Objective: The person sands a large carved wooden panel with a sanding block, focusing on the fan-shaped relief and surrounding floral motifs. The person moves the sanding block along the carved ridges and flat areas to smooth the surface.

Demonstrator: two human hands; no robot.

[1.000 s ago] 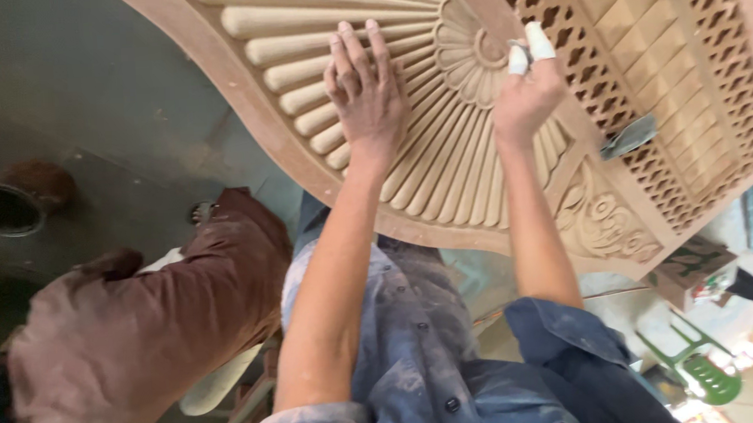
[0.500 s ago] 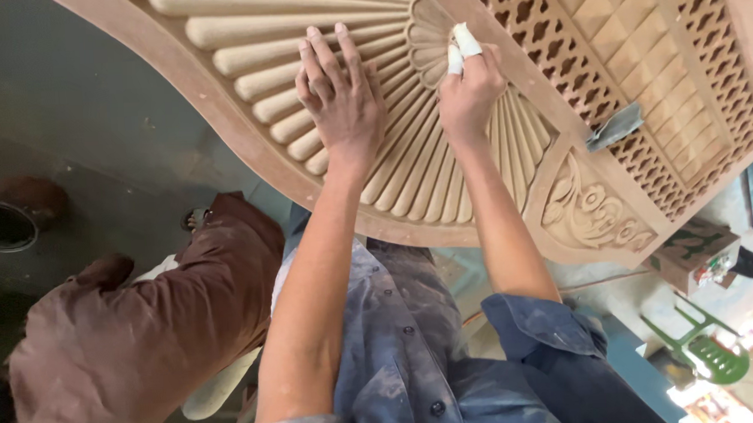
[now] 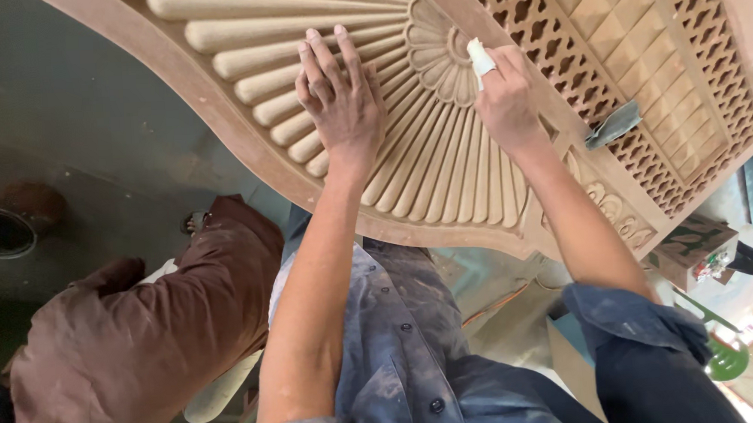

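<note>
Head view: green-patterned box (image 3: 694, 246) beside carved panel (image 3: 443, 174)

The person wore a dusty blue-grey button-up shirt (image 3: 409, 338) with small dark buttons down the front, the cloth smudged pale with fine powder. Both sleeves were rolled up past the elbow, the right one bunched in a thick dark-blue cuff (image 3: 631, 310). The forearms were bare. The left hand (image 3: 341, 102) had no covering; a finger of the right hand (image 3: 504, 97) was wrapped in white tape.

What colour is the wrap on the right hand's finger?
White, seen in the head view: the wrap on the right hand.
</note>
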